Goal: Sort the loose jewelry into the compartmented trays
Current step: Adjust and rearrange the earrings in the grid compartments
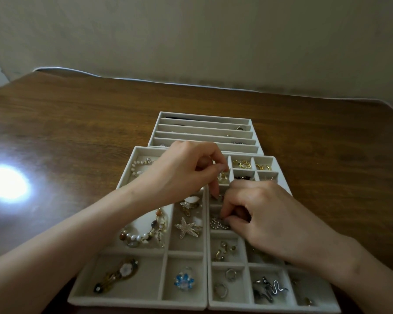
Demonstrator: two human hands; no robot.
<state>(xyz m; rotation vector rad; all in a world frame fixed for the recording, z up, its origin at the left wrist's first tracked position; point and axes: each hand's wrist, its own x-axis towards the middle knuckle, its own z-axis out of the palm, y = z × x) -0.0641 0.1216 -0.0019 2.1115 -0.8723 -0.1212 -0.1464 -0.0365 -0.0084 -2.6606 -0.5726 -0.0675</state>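
Mid-sort, placing stage: both hands work over the small-cell tray at the 5 o'clock side of the group, with the large-cell tray touching it on the 7 o'clock side and the long-slot tray just beyond at 12 o'clock. Left hand reaches across from 8 o'clock, fingers curled, thumb and forefinger pinched together over the upper cells; something small may be in the pinch but too tiny to tell. Right hand comes in from 4 o'clock, fingertips closed down on or right at a sparkly rhinestone piece in a mid-column cell; gripped or just touching, cannot tell. Other jewelry already sits in cells: starfish clip, bead bracelet, blue flower ring, silver snake piece, flower hair clip. No loose pieces visible on the wooden table, so the task looks near its end or is now re-sorting within cells. Next move likely calls for a fine pinch-lift clear of the cell divider, then a short carry to the right cell without snagging neighbours. Cells are narrow and walls are close, hands nearly touching each other at centre, so little room there. Plenty of open table at 9, 3 and 12 o'clock; tray front edges sit near the 6 o'clock table edge.
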